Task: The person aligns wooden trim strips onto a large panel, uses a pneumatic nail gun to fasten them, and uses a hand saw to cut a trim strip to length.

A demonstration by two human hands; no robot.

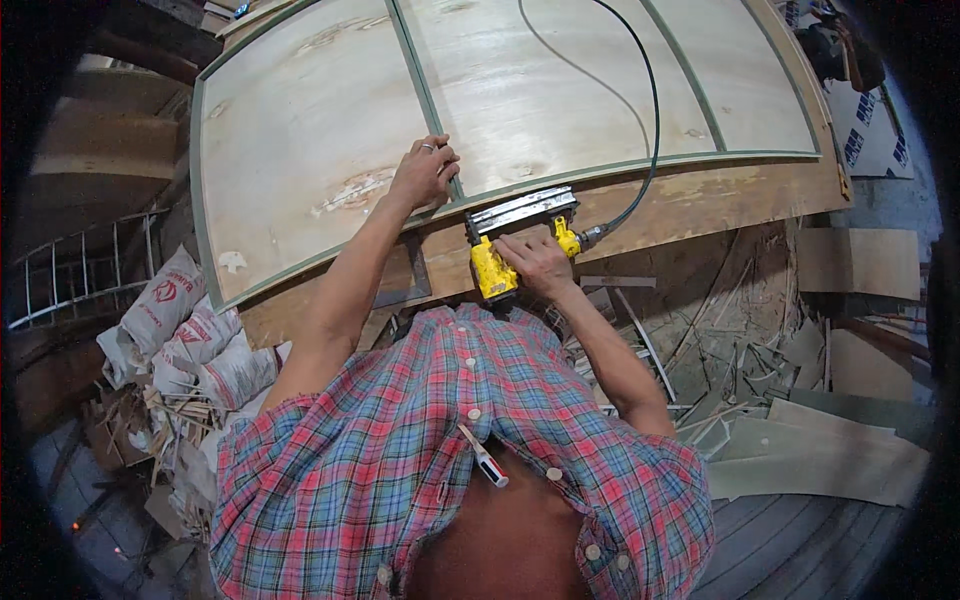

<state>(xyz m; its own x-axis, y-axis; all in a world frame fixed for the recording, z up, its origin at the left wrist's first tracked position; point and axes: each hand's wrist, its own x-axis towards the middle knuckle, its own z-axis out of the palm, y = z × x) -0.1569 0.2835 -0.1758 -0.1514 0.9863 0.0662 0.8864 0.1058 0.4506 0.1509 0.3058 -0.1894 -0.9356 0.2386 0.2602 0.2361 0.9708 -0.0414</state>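
My right hand (540, 262) is wrapped round the handle of a yellow pneumatic nail gun (492, 270). The gun lies at the near edge of a large pale panel (300, 110), its silver magazine along the far side. Thin green strips frame the panel, and others divide it crosswise. At the near end of one green dividing strip (415, 70), my left hand (425, 174) has its fingers curled closed on the strip, close to the panel's near border. A ring shows on one finger. The left fingertips are partly hidden.
A dark air hose (655, 110) runs from the gun over the panel. Beneath lies a brown board (730, 195) on the worktable. White sacks (165, 300) and wood scraps lie at the left; sheet offcuts (810, 455) litter the right floor. A metal rack (85, 270) stands far left.
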